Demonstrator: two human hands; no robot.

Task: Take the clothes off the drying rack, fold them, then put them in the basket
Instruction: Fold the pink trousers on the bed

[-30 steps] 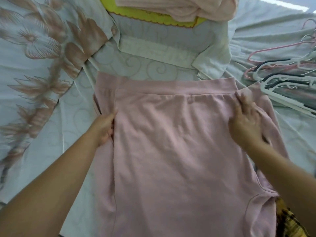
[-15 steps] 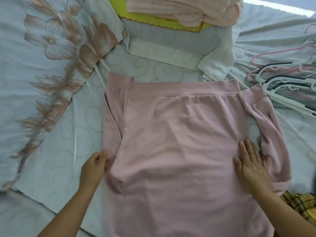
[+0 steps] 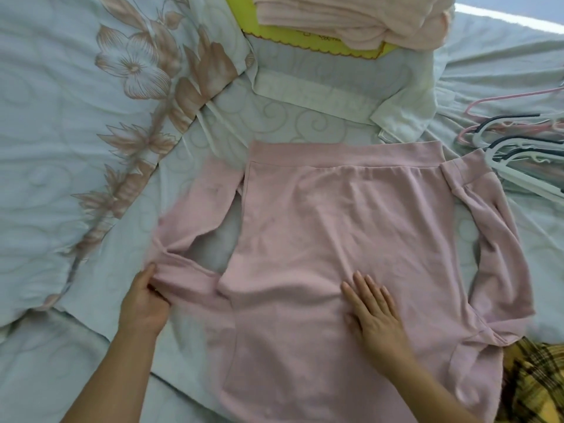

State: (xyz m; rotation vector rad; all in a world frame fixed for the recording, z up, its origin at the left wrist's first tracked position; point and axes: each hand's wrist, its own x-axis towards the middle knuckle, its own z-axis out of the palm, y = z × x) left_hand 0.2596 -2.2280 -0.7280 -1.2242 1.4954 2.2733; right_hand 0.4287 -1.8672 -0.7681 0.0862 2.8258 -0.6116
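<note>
A pink sweatshirt [image 3: 329,239] lies flat on the bed, its hem band toward the far side. Its left sleeve [image 3: 195,221] is drawn out to the left, leaving a gap of sheet between sleeve and body. My left hand [image 3: 145,303] grips the cuff end of that sleeve. My right hand [image 3: 374,312] lies flat, fingers straight, pressing the middle of the sweatshirt's body. The right sleeve [image 3: 500,254] curves along the right side. No drying rack or basket is in view.
Folded pink clothes [image 3: 351,19] sit on a yellow cloth [image 3: 274,35] at the far edge. Several hangers [image 3: 525,148] lie at the right. A plaid yellow fabric [image 3: 537,386] shows at the lower right. The flowered bedsheet [image 3: 91,132] spreads to the left.
My left hand has taken the left sleeve's cuff and pulled the sleeve out leftward. My right hand slid from the sweatshirt's right edge to its middle.
</note>
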